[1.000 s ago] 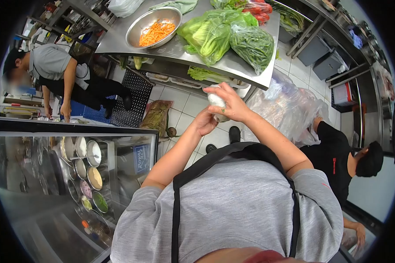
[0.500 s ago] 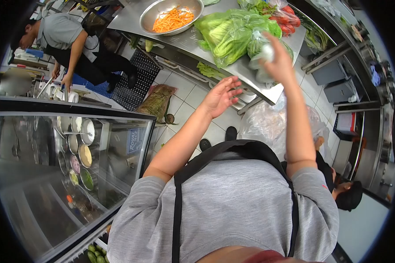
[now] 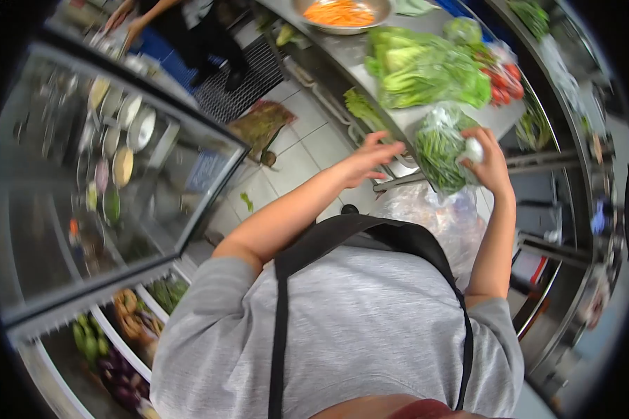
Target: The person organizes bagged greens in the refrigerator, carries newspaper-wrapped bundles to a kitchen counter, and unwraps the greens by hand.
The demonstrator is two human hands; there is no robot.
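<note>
The left hand splays; the right hand curls.

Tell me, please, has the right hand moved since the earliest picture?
Yes. Against the table, the right hand has moved rightward, from in front of its long edge to the green bag near its corner.

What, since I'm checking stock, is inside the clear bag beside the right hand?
Slender green vegetables show through the clear bag; whatever lies beneath that top layer is covered from view.
</note>
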